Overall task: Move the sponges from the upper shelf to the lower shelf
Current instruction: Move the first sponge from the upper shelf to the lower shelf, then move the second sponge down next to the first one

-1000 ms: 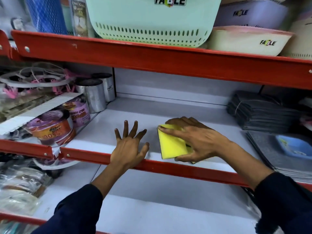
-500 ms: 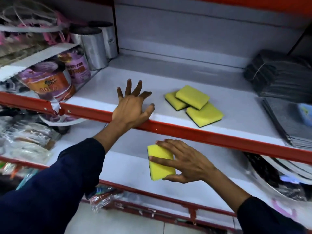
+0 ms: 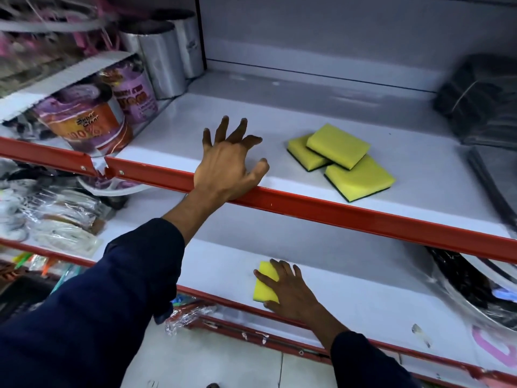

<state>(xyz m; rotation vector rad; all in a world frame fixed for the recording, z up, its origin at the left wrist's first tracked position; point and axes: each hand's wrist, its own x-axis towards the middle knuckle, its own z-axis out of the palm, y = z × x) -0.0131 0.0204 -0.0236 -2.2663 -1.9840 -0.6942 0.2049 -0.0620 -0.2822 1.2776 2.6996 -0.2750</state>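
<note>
Three yellow sponges with dark green undersides (image 3: 340, 159) lie overlapping on the white upper shelf (image 3: 293, 113), right of centre. My left hand (image 3: 228, 163) rests flat on that shelf's red front edge, fingers spread, holding nothing. One more yellow sponge (image 3: 264, 281) lies on the white lower shelf (image 3: 363, 292) near its front edge. My right hand (image 3: 291, 291) lies over the sponge's right side, fingers across it and thumb under its near edge, pressing it to the shelf.
Purple and orange labelled tubs (image 3: 86, 127) and shiny metal cylinders (image 3: 165, 60) stand at the upper shelf's left. Dark folded cloths (image 3: 481, 99) fill its right end. Wrapped goods (image 3: 56, 219) crowd the lower shelf's left, and round wrapped plates (image 3: 475, 289) its right.
My right hand carried a yellow sponge from the upper shelf down to the lower shelf and set it flat there. The left hand stayed on the upper shelf's edge. The view tilted down.
</note>
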